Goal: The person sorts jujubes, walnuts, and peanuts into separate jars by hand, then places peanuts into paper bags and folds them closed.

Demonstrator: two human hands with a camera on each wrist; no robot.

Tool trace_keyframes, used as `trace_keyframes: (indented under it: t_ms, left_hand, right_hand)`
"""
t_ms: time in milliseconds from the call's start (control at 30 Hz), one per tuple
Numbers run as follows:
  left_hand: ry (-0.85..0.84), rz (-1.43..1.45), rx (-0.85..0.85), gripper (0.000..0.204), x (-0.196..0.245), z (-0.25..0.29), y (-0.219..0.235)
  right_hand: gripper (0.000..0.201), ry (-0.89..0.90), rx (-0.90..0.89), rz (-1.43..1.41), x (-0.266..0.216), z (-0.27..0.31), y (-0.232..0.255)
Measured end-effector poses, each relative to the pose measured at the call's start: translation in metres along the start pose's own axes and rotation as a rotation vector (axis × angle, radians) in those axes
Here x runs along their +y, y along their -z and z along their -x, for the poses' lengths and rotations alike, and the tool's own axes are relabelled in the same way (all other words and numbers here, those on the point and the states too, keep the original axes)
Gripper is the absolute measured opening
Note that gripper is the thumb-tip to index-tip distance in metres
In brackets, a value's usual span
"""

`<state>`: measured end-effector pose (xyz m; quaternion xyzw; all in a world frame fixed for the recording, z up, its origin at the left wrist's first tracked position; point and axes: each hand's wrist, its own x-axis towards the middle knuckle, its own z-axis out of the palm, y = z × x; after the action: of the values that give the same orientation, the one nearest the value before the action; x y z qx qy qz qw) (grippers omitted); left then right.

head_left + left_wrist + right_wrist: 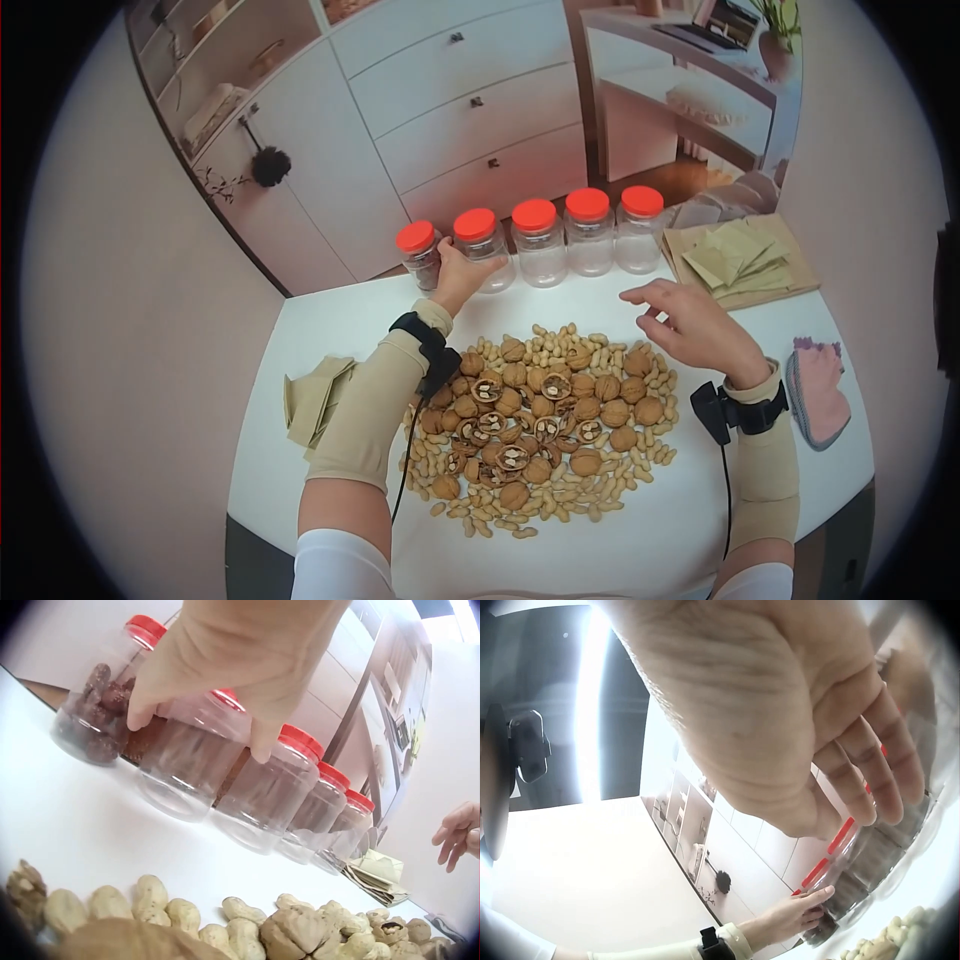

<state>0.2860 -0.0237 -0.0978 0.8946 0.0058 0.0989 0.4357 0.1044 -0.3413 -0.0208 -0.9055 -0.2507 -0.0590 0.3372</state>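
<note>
My left hand (pixel 465 277) is at the second clear jar (pixel 184 761) from the left, thumb on one side and fingers on the other, gripping its body below the red lid. The leftmost jar (pixel 94 720), holding dark red wrinkled dried fruit, stands right beside those fingers. Over the right part of the table hovers my right hand (pixel 690 325), fingers loosely bent, holding nothing. Below both hands spreads a pile of walnuts (pixel 585 461), some cracked to show their kernels, with peanuts (pixel 590 510) around them.
Three more red-lidded clear jars (pixel 541 255) continue the row to the right. Folded paper packets (pixel 740 255) lie on a brown board at the back right, others (pixel 318 400) at the left. A pink and grey cloth (pixel 820 395) rests near the right edge.
</note>
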Motion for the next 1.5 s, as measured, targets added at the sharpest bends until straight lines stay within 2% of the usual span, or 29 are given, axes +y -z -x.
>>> trace_keyframes:
  t_ms: [100, 200, 267, 367, 500, 600, 667, 700, 767, 833, 933, 1033, 1100, 1167, 1200, 1233, 1267, 1300, 1333, 1400, 1433, 1500]
  left_hand:
    - [0.017, 0.019, 0.008, 0.112, 0.002, 0.002, -0.003]
    - [-0.028, 0.067, 0.032, 0.110, 0.004, 0.000, -0.007]
    - [-0.098, 0.162, 0.068, 0.101, 0.000, -0.006, -0.009]
    - [-0.077, 0.181, -0.044, 0.096, -0.007, -0.019, -0.002]
    - [-0.061, 0.080, 0.020, 0.087, 0.006, -0.014, 0.005]
    - [-0.049, -0.015, 0.075, 0.086, 0.039, 0.007, 0.031]
    - [-0.259, -0.069, 0.107, 0.083, 0.055, 0.032, 0.049]
    - [-0.259, -0.065, 0.104, 0.083, 0.060, 0.047, 0.058]
    - [-0.466, -0.005, -0.049, 0.083, 0.066, 0.087, 0.076]
    - [-0.705, -0.157, -0.138, 0.082, 0.079, 0.135, 0.093]
    - [-0.654, -0.250, -0.255, 0.083, 0.103, 0.212, 0.106]
    - [-0.639, -0.363, -0.315, 0.086, 0.105, 0.261, 0.119]
    - [-0.530, -0.306, -0.386, 0.088, 0.098, 0.286, 0.124]
    - [-0.517, -0.323, -0.414, 0.090, 0.091, 0.305, 0.132]
    - [-0.397, -0.281, -0.503, 0.091, 0.089, 0.314, 0.134]
    - [-0.276, -0.239, -0.589, 0.092, 0.087, 0.321, 0.137]
    - [-0.213, -0.157, -0.678, 0.093, 0.079, 0.325, 0.139]
    - [-0.215, -0.156, -0.674, 0.093, 0.075, 0.326, 0.142]
    - [-0.157, -0.073, -0.803, 0.093, 0.073, 0.327, 0.145]
    - [-0.006, 0.115, -1.030, 0.093, 0.062, 0.328, 0.151]
    - [-0.008, 0.120, -1.029, 0.093, 0.060, 0.330, 0.152]
    - [0.302, 0.568, -1.242, 0.093, 0.055, 0.333, 0.152]
  right_hand:
    - [0.032, -0.003, 0.016, -0.024, 0.005, 0.002, -0.001]
    - [0.031, 0.072, 0.024, 0.041, 0.015, 0.003, -0.003]
    - [0.031, 0.077, 0.042, 0.041, 0.018, 0.003, -0.003]
    - [0.031, 0.076, 0.060, 0.028, 0.015, 0.005, 0.000]
    - [0.032, 0.039, 0.018, 0.029, 0.012, 0.005, 0.004]
    - [0.033, 0.041, 0.017, 0.036, 0.007, 0.006, 0.006]
    - [0.033, 0.049, 0.017, 0.055, 0.001, 0.008, 0.007]
    - [0.036, 0.060, 0.042, 0.026, -0.005, 0.009, 0.006]
    - [0.039, 0.072, 0.062, -0.001, -0.020, 0.010, 0.003]
    - [0.049, 0.188, 0.090, -0.168, -0.040, 0.011, -0.006]
    - [0.065, 0.296, -0.038, -0.289, -0.073, 0.023, -0.029]
    - [0.064, 0.338, -0.086, -0.217, -0.102, 0.041, -0.045]
    - [0.064, 0.301, -0.169, -0.274, -0.109, 0.047, -0.053]
    - [0.065, 0.319, -0.286, -0.321, -0.114, 0.053, -0.062]
    - [0.064, 0.394, -0.244, -0.355, -0.115, 0.056, -0.073]
    - [0.064, 0.395, -0.246, -0.350, -0.115, 0.062, -0.077]
    - [0.063, 0.406, -0.309, -0.373, -0.118, 0.066, -0.078]
    - [0.062, 0.417, -0.372, -0.397, -0.121, 0.068, -0.079]
    - [0.061, 0.435, -0.415, -0.421, -0.124, 0.070, -0.079]
    - [0.061, 0.500, -0.408, -0.465, -0.128, 0.076, -0.085]
    - [0.062, 0.563, -0.399, -0.511, -0.129, 0.080, -0.087]
    - [0.063, 0.584, -0.428, -0.575, -0.132, 0.085, -0.090]
